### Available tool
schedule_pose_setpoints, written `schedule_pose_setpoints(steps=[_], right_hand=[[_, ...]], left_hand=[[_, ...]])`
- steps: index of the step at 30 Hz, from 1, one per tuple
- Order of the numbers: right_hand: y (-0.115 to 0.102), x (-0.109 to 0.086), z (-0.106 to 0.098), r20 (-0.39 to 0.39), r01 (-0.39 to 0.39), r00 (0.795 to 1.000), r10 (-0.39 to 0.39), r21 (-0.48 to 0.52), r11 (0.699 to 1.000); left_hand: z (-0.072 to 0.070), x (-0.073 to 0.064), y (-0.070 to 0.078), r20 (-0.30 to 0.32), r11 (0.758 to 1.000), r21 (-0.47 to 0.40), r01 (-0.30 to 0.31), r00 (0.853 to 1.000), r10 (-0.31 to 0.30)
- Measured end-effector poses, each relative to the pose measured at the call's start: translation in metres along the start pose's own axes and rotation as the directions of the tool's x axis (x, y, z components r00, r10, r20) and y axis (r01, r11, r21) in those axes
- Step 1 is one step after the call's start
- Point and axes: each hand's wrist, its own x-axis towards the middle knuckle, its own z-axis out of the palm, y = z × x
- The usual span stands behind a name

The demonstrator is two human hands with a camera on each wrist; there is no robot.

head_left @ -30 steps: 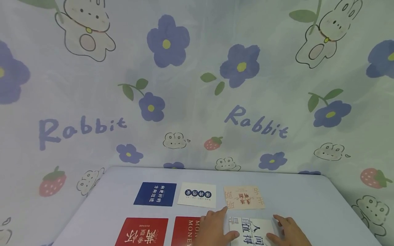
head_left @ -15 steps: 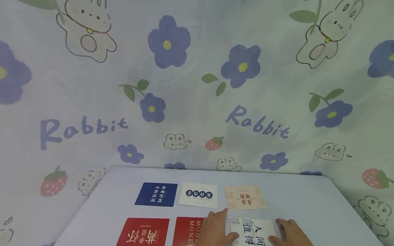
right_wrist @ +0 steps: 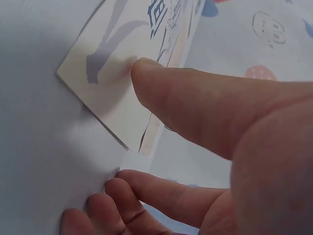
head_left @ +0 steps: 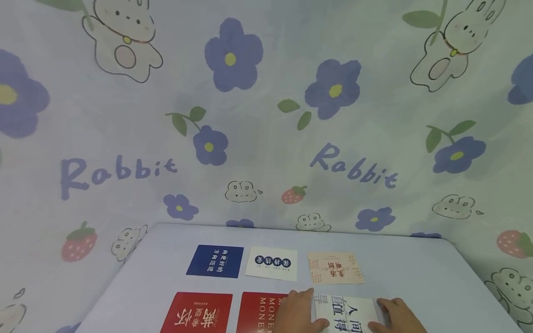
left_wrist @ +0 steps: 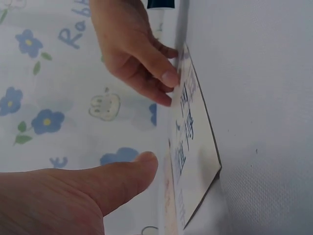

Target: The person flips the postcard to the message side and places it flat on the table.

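A white card (head_left: 347, 311) printed with large dark blue and grey characters lies on the table at the front right, between both hands. My left hand (head_left: 295, 314) rests along its left side, fingers extended, thumb stretched toward the card and, in the left wrist view, apart from it. At the card's right side is my right hand (head_left: 397, 317), fingers loosely bent. In the right wrist view, the right thumb (right_wrist: 190, 100) lies over the card's face, while the other fingers sit beyond its edge against the table. Part of a red "MONEY" card (head_left: 260, 310) is hidden behind the left hand.
Behind the hands, a row holds a dark blue card (head_left: 215, 261), a white card with blue dots (head_left: 271, 263) and a beige card (head_left: 335, 268). A red card (head_left: 196, 312) lies front left. A rabbit-and-flower curtain (head_left: 266, 115) hangs behind the table (head_left: 416, 268).
The right index finger has drawn back slightly from the white card's far right corner. The left hand and the cards keep their places, while the head view shifts a little.
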Motion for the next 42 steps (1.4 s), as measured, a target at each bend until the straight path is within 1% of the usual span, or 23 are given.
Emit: schedule_pose_setpoints(steps=[8, 12, 16, 22, 26, 29, 34, 37, 39, 42], right_hand=[[-0.002, -0.001, 0.001, -0.014, 0.013, 1.000, -0.014, -0.011, 1.000], [-0.004, -0.002, 0.000, -0.019, 0.027, 0.999, -0.027, -0.007, 1.000], [-0.004, -0.002, 0.002, -0.022, 0.046, 0.999, -0.046, 0.002, 0.999], [-0.003, 0.000, 0.006, -0.044, 0.067, 0.997, -0.066, 0.016, 0.998], [-0.004, -0.001, 0.005, -0.044, 0.054, 0.998, -0.052, 0.041, 0.998], [-0.006, -0.001, 0.004, -0.044, 0.037, 0.998, -0.034, 0.068, 0.997], [-0.006, 0.000, 0.006, -0.030, -0.003, 1.000, 0.008, 0.151, 0.988], [-0.005, 0.000, 0.008, -0.024, -0.031, 0.999, 0.036, 0.200, 0.979], [-0.004, 0.001, 0.010, -0.029, -0.032, 0.999, 0.038, 0.202, 0.979], [-0.003, 0.002, 0.012, -0.041, -0.027, 0.998, 0.036, 0.202, 0.979]], left_hand=[[0.001, -0.001, 0.002, -0.007, 0.999, 0.036, -0.028, 1.000, 0.028], [0.002, -0.001, 0.003, 0.016, 0.999, 0.051, -0.015, 1.000, 0.015], [0.003, -0.001, 0.001, 0.053, 0.999, 0.038, -0.023, 0.998, 0.021], [0.005, 0.000, -0.001, 0.082, 0.999, -0.018, -0.049, 0.995, 0.050], [0.006, -0.001, 0.001, 0.073, 0.995, -0.066, -0.072, 0.994, 0.077], [0.007, -0.002, 0.003, 0.060, 0.992, -0.104, -0.076, 0.995, 0.083], [0.007, -0.002, 0.004, 0.063, 0.987, -0.153, -0.042, 0.997, 0.052], [0.008, -0.002, 0.005, 0.050, 0.985, -0.171, -0.022, 0.998, 0.030], [0.008, -0.003, 0.006, 0.037, 0.983, -0.181, -0.007, 0.999, 0.014], [0.008, -0.003, 0.005, 0.010, 0.977, -0.212, -0.018, 1.000, 0.020]])
